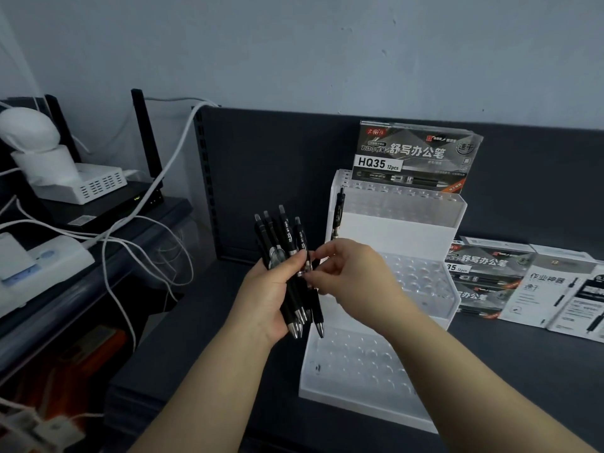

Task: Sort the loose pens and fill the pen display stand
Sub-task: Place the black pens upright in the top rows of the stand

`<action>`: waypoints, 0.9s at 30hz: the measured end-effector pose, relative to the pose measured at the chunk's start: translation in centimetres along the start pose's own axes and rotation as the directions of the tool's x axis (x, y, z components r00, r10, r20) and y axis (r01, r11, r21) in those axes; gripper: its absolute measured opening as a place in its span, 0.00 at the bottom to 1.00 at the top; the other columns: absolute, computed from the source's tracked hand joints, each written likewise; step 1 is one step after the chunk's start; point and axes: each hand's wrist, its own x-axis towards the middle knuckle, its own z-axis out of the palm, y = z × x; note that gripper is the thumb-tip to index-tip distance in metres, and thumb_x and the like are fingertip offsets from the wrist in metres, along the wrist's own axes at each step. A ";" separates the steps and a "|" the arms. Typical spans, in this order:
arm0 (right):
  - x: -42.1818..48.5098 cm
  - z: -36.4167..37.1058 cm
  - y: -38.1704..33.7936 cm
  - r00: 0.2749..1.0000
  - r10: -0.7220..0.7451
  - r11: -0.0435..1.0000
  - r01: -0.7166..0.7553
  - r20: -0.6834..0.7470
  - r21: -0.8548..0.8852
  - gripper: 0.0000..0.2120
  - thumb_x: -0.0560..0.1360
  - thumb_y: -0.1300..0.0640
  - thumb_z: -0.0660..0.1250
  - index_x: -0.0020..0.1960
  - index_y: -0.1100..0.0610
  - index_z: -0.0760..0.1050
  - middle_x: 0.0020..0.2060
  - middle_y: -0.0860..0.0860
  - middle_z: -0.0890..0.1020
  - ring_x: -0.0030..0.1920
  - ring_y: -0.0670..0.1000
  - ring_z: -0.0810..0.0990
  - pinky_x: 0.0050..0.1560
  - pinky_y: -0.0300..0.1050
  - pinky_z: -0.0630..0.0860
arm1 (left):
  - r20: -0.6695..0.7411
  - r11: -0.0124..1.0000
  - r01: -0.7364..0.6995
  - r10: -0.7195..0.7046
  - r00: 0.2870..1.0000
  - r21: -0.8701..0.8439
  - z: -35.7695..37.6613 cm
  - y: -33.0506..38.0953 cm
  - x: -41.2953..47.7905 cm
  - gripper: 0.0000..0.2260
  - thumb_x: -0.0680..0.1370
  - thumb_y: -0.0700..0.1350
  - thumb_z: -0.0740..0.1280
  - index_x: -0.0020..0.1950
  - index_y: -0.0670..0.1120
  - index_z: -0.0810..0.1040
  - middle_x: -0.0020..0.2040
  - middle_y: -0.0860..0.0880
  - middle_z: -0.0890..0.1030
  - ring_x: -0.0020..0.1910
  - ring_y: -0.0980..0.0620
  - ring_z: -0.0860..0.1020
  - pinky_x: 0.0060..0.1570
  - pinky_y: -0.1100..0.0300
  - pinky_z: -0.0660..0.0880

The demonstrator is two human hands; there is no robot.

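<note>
left hand (265, 300) fingers (295, 261) clamped on pen bundle (280, 235) | right hand (354, 273) fingers (324, 253) pinch single pen (317, 310) (tips down)

**Head-worn wide-angle view, the only one.** You look forward and down from above your own forearms, facing the grey wall (327, 44) behind the dark shelf (539, 361). Nearest the lens, at mid-frame, are your left hand (268, 295) and right hand (356, 273), both on the pens (284, 233). The pen display stand (392, 223) stands just beyond, right of centre. The frame margins reach the router (108, 207) at left and the pen boxes (490, 276) at right.
</note>
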 end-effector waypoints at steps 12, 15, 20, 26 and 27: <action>3.5 -5.5 -0.5 0.928 0.014 0.978 0.065 -0.373 0.197 0.07 0.74 0.62 0.68 0.52 0.56 0.77 0.41 0.52 0.83 0.36 0.47 0.80 0.37 0.39 0.78 | -0.092 0.999 0.001 -0.005 0.996 -0.035 -0.5 0.5 0.6 0.04 0.74 0.40 0.70 0.47 0.45 0.78 0.38 0.48 0.83 0.32 0.54 0.80 0.35 0.58 0.78; 4.6 -4.7 0.7 0.917 0.012 0.993 0.034 -0.398 0.109 0.05 0.74 0.60 0.68 0.48 0.53 0.76 0.39 0.50 0.82 0.40 0.52 0.81 0.48 0.53 0.80 | -0.094 0.998 0.041 -0.046 0.994 -0.052 -0.4 0.4 0.5 0.04 0.74 0.42 0.70 0.47 0.44 0.78 0.37 0.48 0.82 0.33 0.53 0.79 0.36 0.57 0.77; 5.0 -3.7 1.4 0.915 -0.015 0.999 0.026 -0.403 0.020 0.06 0.75 0.58 0.66 0.51 0.57 0.77 0.41 0.52 0.83 0.43 0.52 0.82 0.50 0.54 0.79 | -0.134 0.996 0.059 -0.067 0.989 -0.060 -0.5 0.5 0.8 0.03 0.77 0.43 0.67 0.46 0.43 0.77 0.38 0.46 0.82 0.33 0.53 0.78 0.37 0.56 0.76; 4.7 -2.9 1.9 0.933 -0.017 0.991 -0.031 -0.359 -0.129 0.06 0.75 0.57 0.65 0.51 0.57 0.77 0.39 0.50 0.82 0.41 0.52 0.81 0.39 0.44 0.77 | -0.121 0.998 0.059 -0.062 0.991 -0.032 -0.4 0.6 0.6 0.02 0.77 0.39 0.66 0.48 0.42 0.77 0.40 0.46 0.82 0.32 0.53 0.78 0.36 0.58 0.78; 4.6 -2.7 2.2 0.940 -0.003 0.985 -0.055 -0.342 -0.161 0.07 0.75 0.57 0.65 0.51 0.57 0.78 0.39 0.50 0.81 0.40 0.51 0.80 0.37 0.41 0.74 | -0.114 0.998 0.058 -0.061 0.992 -0.028 -0.4 0.6 0.6 0.02 0.76 0.39 0.67 0.48 0.42 0.77 0.40 0.46 0.82 0.32 0.53 0.79 0.36 0.58 0.78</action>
